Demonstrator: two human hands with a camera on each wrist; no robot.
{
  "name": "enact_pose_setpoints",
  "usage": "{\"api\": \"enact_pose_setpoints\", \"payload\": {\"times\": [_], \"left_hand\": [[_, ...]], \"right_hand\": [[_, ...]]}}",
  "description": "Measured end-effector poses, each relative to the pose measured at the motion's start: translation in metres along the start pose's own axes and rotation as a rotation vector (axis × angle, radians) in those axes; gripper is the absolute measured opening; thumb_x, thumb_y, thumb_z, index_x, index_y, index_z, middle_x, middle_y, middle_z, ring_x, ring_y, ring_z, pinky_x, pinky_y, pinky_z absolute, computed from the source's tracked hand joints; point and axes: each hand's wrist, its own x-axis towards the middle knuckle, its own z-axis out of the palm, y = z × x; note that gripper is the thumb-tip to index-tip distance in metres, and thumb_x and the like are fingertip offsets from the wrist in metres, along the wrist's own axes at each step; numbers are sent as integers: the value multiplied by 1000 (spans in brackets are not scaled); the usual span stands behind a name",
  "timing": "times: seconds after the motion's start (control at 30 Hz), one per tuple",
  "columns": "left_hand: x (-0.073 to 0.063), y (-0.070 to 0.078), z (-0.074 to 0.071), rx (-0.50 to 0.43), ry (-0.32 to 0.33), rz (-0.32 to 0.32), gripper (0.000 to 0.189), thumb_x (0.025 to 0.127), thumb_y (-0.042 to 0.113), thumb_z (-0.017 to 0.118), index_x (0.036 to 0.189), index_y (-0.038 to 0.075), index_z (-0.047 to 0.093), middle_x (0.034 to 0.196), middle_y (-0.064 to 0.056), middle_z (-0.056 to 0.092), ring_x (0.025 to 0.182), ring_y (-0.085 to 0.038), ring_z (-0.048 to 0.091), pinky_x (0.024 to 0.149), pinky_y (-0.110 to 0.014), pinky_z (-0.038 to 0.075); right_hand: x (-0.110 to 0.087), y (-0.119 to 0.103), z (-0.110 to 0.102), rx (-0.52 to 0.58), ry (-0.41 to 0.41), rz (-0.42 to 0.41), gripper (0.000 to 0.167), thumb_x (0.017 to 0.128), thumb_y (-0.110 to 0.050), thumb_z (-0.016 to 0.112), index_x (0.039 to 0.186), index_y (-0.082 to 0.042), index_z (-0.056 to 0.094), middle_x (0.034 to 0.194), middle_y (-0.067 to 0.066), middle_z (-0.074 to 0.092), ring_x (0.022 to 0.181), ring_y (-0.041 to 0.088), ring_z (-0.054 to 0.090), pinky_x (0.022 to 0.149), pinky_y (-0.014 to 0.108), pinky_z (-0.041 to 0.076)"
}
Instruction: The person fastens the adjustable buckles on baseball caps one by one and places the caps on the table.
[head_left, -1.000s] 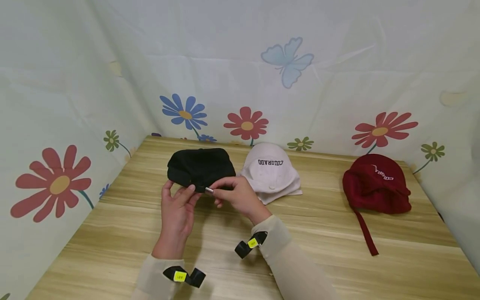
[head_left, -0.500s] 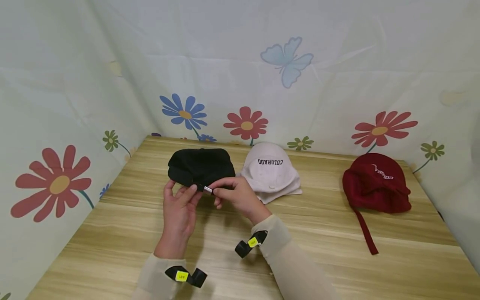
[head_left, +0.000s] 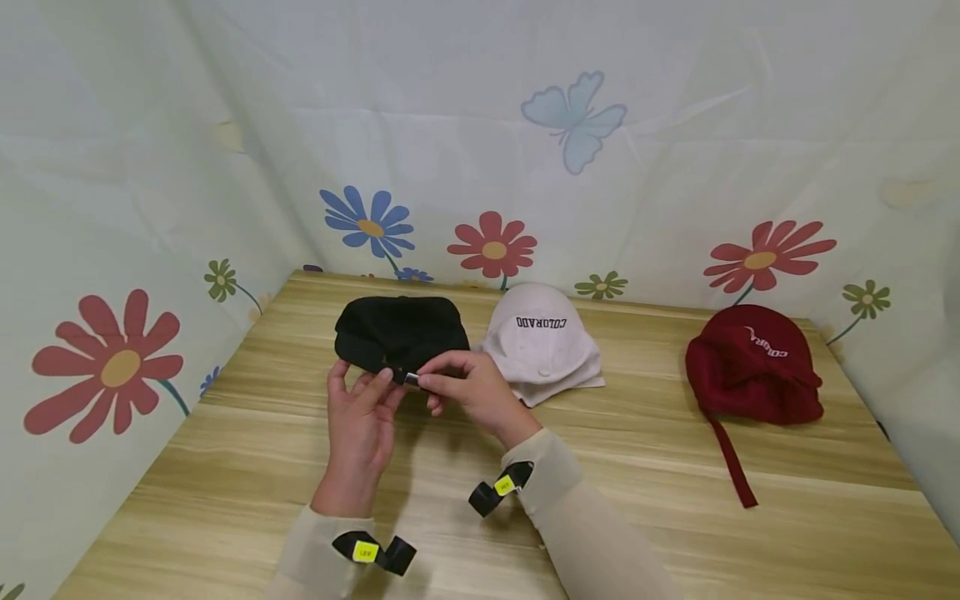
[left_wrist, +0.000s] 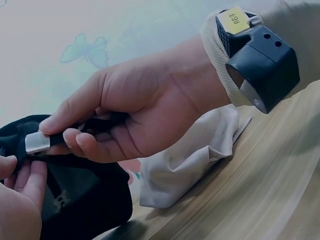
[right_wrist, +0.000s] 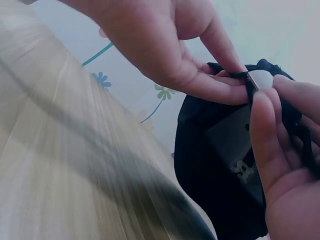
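Note:
A black cap (head_left: 401, 329) is at the left of the table's far part in the head view. Its rear strap carries a silver metal buckle (left_wrist: 37, 142). My left hand (head_left: 362, 429) pinches the cap's edge and strap between thumb and fingers, just left of the buckle. From the other side, my right hand (head_left: 480, 396) pinches the strap at the buckle. In the right wrist view the fingertips of both hands meet around the buckle (right_wrist: 261, 79), partly covering it. A strap end runs under the right fingers in the left wrist view.
A white cap (head_left: 542, 342) lettered COLORADO stands close to the right of the black cap. Farther right lies a dark red cap (head_left: 753, 367), its loose strap (head_left: 731, 462) trailing toward the front. Flower-printed curtains (head_left: 420, 150) border the wood-grain table (head_left: 637, 450).
The buckle has shifted slightly left, closer to my left thumb. My left hand has edged a little right. Both hands keep their pinch, and the white and red caps stay put.

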Motion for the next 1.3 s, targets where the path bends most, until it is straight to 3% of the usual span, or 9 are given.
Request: {"api": "enact_pose_setpoints", "payload": {"times": [0.2, 0.33, 0.5, 0.77, 0.9, 1.07, 1.3], "left_hand": [[0, 1, 0, -17, 14, -25, 56, 92, -10, 55, 130, 22, 31, 91, -6, 61, 73, -13, 69, 73, -30, 60], [0, 1, 0, -55, 26, -53, 54, 92, -12, 53, 129, 23, 33, 86, -5, 64, 72, -14, 70, 70, -30, 60], [2, 1, -1, -72, 40, -58, 56, 92, -12, 53, 129, 24, 31, 85, -4, 64, 70, -14, 69, 67, -29, 60], [7, 6, -6, -91, 73, -22, 55, 91, -11, 55, 130, 22, 34, 81, -6, 67, 69, -16, 69, 66, -31, 60], [8, 8, -8, -113, 70, -22, 52, 91, -12, 55, 127, 21, 37, 82, -7, 69, 70, -17, 70, 66, -31, 60], [8, 9, -8, -135, 75, -33, 51, 91, -12, 55, 125, 21, 38, 80, -7, 70, 68, -18, 69, 64, -32, 60], [10, 8, -10, -149, 91, -40, 49, 91, -12, 55, 124, 21, 40, 82, -6, 70, 68, -18, 69, 63, -31, 60]], "right_hand": [[-1, 0, 7, -109, 123, -23, 16, 84, -17, 75, 92, -4, 69, 80, 20, 65, 58, 14, 61, 58, 32, 58], [-3, 1, 10, -188, 189, -49, 17, 82, -25, 78, 87, -11, 70, 81, 13, 68, 57, 15, 62, 59, 34, 59], [-4, 2, 11, -238, 203, -65, 15, 82, -29, 78, 85, -17, 71, 81, 14, 69, 58, 16, 62, 59, 34, 59], [-4, 3, -6, -232, 177, -27, 16, 84, -26, 76, 93, -13, 73, 80, 26, 65, 58, 18, 61, 59, 35, 59], [-4, -2, -17, -215, 229, -28, 16, 85, -23, 75, 93, -9, 73, 80, 25, 65, 57, 18, 61, 59, 36, 58], [-3, -8, -29, -181, 332, -25, 15, 85, -19, 75, 92, -6, 73, 77, 14, 67, 55, 17, 61, 57, 36, 57], [0, -9, -32, -80, 432, -6, 21, 87, -15, 73, 99, 2, 70, 93, 29, 66, 58, 14, 62, 64, 41, 60]]}}
